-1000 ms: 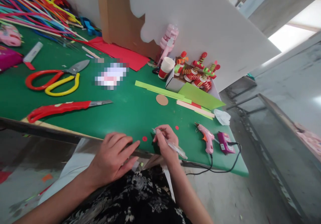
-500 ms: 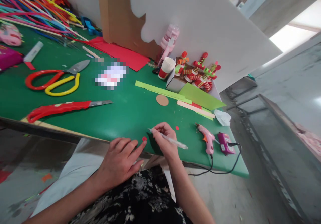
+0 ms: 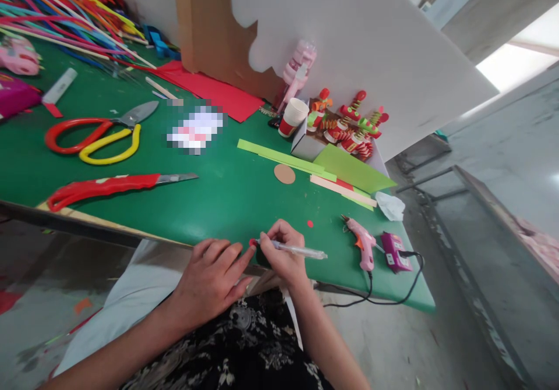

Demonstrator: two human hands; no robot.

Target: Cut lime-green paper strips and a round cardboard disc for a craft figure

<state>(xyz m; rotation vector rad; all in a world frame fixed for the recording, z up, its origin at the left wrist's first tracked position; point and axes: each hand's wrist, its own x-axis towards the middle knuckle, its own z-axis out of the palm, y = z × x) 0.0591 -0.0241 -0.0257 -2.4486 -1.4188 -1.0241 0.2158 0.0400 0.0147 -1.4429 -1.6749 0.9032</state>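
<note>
My right hand (image 3: 286, 253) grips a clear-barrelled pen (image 3: 303, 252) near its tip, the barrel slanting out to the right. Its tip is at a small red paper disc (image 3: 253, 243) by the table's front edge; whether it touches is hard to see. My left hand (image 3: 213, 273) rests at the edge with its fingers stretched out, the index fingertip against the disc's near side. A second red disc (image 3: 310, 224) lies to the right of my right hand. Farther back sits a brown round piece (image 3: 284, 174).
On the green table (image 3: 209, 204) lie a red-handled knife (image 3: 109, 188), scissors (image 3: 109, 139) and green paper strips (image 3: 283, 158). At right are a pink glue gun (image 3: 361, 241) and a purple box (image 3: 394, 252) with a cable. Behind stands a box of decorated figures (image 3: 345, 123) beside paper cups (image 3: 293, 116).
My right hand has tilted and brought the pen tip left and down to the red disc. My left hand keeps its place. The view has shifted slightly.
</note>
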